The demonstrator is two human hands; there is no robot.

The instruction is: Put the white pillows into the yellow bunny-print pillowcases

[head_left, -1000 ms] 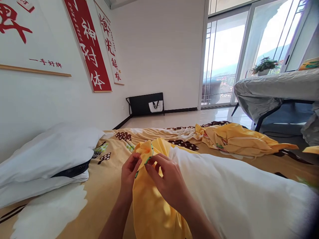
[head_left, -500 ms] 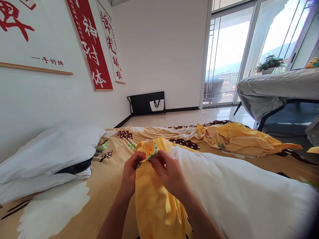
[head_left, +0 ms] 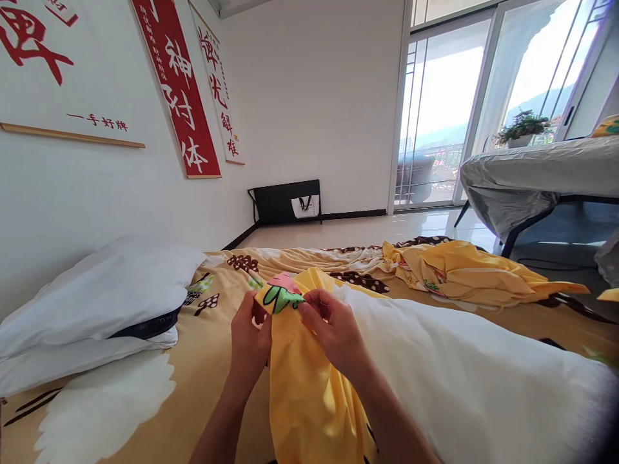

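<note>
Both hands pinch the edge of a yellow pillowcase [head_left: 302, 380] with a pink and green print near its top. My left hand [head_left: 251, 341] grips the left corner, fingers closed on the cloth. A short way to the right, my right hand [head_left: 336, 325] pinches the same printed edge between thumb and fingers. The pillowcase hangs down between my forearms in loose folds. Against its right side lies a white pillow [head_left: 464, 367], partly hidden by the yellow cloth and my right forearm. Whether the pillow's far end is inside the case I cannot tell.
A patterned tan blanket [head_left: 213, 361] covers the bed. White pillows [head_left: 106, 290] are stacked at the left by the wall. Another crumpled yellow cloth [head_left: 464, 270] lies at the back right. Beyond the bed stand a covered table [head_left: 541, 167] and a black folded board [head_left: 280, 200].
The pillowcase edge has been spread and turned, so more of its pink and green print shows. My left hand has shifted slightly left and my right hand slightly right.
</note>
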